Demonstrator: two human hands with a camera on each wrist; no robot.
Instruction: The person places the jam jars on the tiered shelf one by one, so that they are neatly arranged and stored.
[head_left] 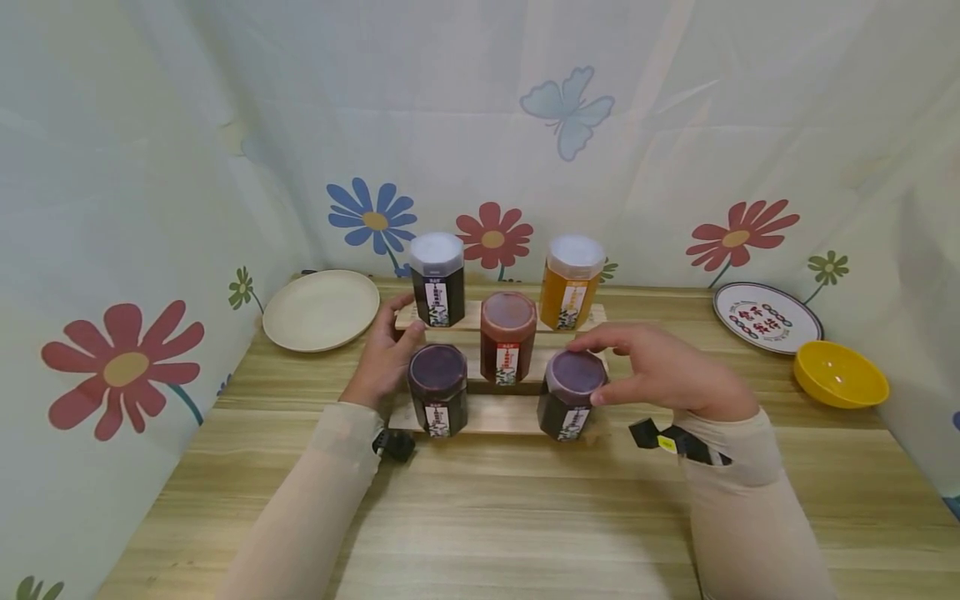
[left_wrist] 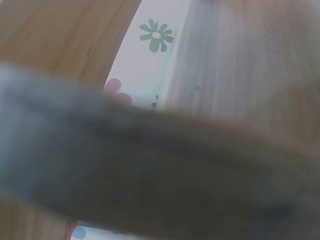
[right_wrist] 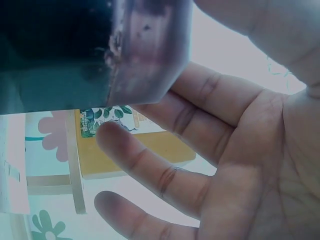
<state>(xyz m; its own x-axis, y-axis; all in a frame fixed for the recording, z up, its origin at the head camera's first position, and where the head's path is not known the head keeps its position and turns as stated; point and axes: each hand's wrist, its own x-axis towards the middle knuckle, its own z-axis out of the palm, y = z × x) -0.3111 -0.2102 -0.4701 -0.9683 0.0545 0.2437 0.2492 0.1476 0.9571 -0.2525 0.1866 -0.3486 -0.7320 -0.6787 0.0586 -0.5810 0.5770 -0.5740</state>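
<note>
Right hand (head_left: 660,371) pinches dark jar (head_left: 572,406) at its lid, frame centre; looks glass-hard, heavy, slick, so grip the faceted sides; left hand (head_left: 386,354) rests relaxed on stepped rack (head_left: 495,412).

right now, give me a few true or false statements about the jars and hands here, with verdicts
1. Five jars stand on the wooden stepped rack. True.
2. The right hand is at the lid of the front right jar. True.
3. The orange jar stands on the lowest step. False: it is on the top step, at the right.
4. The yellow bowl sits at the left of the table. False: it is at the right, near the patterned plate.
5. The left hand lies beside the front left jar. True.
</note>
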